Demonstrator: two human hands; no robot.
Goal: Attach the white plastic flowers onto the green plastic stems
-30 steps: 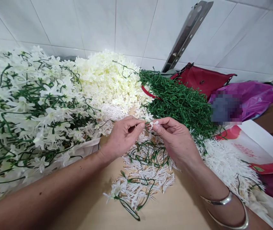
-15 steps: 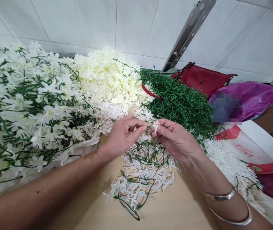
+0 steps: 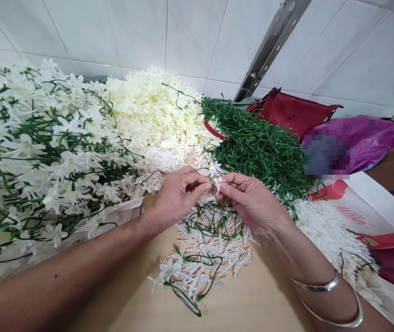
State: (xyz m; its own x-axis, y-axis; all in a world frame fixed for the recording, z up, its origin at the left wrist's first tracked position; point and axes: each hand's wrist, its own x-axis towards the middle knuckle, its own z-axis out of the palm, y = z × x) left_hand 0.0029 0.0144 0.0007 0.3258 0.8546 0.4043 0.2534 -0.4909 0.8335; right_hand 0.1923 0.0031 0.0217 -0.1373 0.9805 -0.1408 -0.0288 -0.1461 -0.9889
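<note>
Close together over the table, both hands are closed in a pinch. My left hand [image 3: 178,198] grips a green artificial stem [image 3: 213,184], most of it hidden by the fingers. Between the thumb and fingertips of my right hand [image 3: 255,200] is a small white artificial flower [image 3: 218,185], which meets the tip of that stem. White stamens [image 3: 229,251] lie scattered below the hands with loose green stems [image 3: 214,221] among them. Nearer to me, a white flower on a stem [image 3: 167,271] rests on the table [image 3: 252,304].
A big heap of stemmed white flowers [image 3: 27,147] fills the left. Behind the hands are cream blossoms [image 3: 158,106] and a pile of green stems [image 3: 255,138]. A red bag [image 3: 294,110], a purple plastic bag [image 3: 370,138] and more white stamens [image 3: 331,230] are on the right.
My right hand has moved slightly left, bringing the white flower against the stem tip in my left hand. The left hand has barely moved.
</note>
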